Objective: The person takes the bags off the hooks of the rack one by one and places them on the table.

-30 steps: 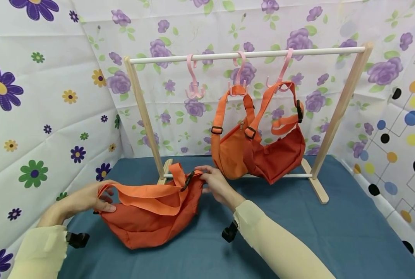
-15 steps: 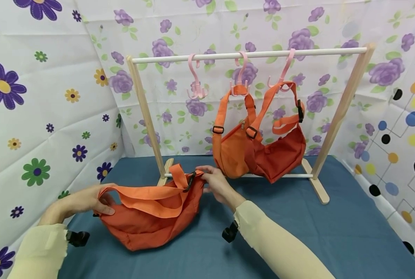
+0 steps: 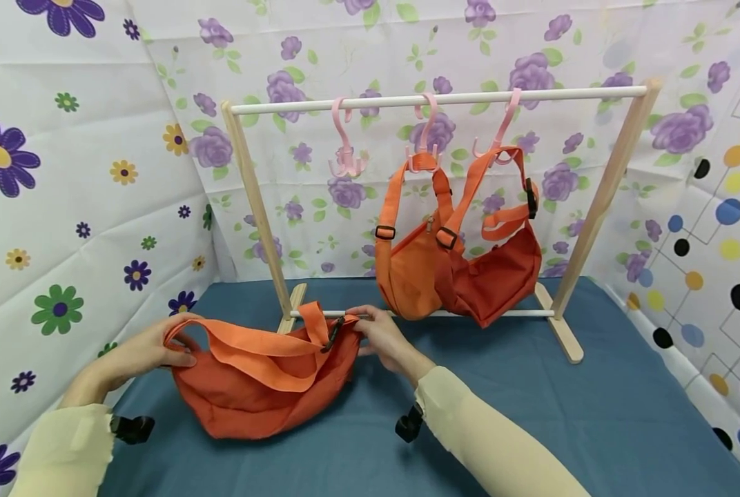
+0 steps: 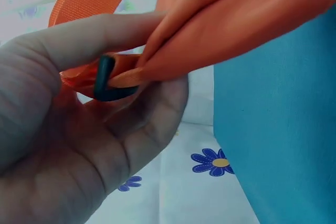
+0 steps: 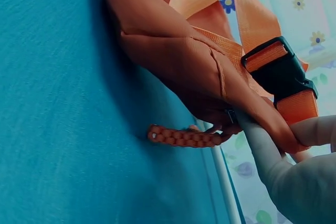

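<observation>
Both hands hold a red-orange waist bag [image 3: 252, 400] by its ends, low over the blue tabletop. At its left end, my left hand [image 3: 149, 352] pinches the fabric between thumb and fingers; a black strap ring [image 4: 104, 85] shows inside that grip in the left wrist view. My right hand [image 3: 382, 338] pinches the right end, near a black side-release buckle [image 5: 281, 69]. An orange strap [image 3: 261, 345] loops loosely across the bag's top. From its side a braided zipper pull [image 5: 184, 137] hangs out in the right wrist view.
Behind the bag stands a wooden rack with a white rail [image 3: 469, 99]. A pink hanger [image 3: 346, 155] hangs there bare at left. Two more hangers carry an orange bag [image 3: 410, 276] and a red bag [image 3: 494, 276]. The rack's left foot [image 3: 292, 310] is close behind the held bag.
My left hand has risen slightly with the bag's left end, and my right hand has dipped a little. The bag's lower edge sits slightly higher. Both grips stay on the bag.
</observation>
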The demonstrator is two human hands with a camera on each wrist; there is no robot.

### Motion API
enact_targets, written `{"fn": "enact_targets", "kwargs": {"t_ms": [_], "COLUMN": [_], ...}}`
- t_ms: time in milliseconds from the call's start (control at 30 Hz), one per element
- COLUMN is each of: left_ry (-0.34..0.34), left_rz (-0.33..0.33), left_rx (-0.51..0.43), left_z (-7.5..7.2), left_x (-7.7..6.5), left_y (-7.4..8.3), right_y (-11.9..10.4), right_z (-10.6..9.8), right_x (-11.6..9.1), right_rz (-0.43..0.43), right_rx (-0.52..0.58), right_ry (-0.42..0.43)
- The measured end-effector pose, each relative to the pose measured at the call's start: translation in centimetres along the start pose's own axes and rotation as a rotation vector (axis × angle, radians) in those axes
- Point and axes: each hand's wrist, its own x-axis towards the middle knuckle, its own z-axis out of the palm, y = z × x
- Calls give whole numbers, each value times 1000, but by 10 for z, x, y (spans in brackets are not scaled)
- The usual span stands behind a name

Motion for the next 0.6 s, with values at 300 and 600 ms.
{"fn": "enact_targets", "kwargs": {"t_ms": [300,600], "left_ry": [198,244], "left_rz": [13,-75], "left_rx": [3,-22], "left_z": [-5,-15], "left_x": [-6,-12], "left_y": [-8,-19], "right_y": [8,21], "right_z": [11,36], "right_x": [-10,-20], "right_rz": [-3,61], "right_rx": [7,88], "right_ry": [-42,-114]}}
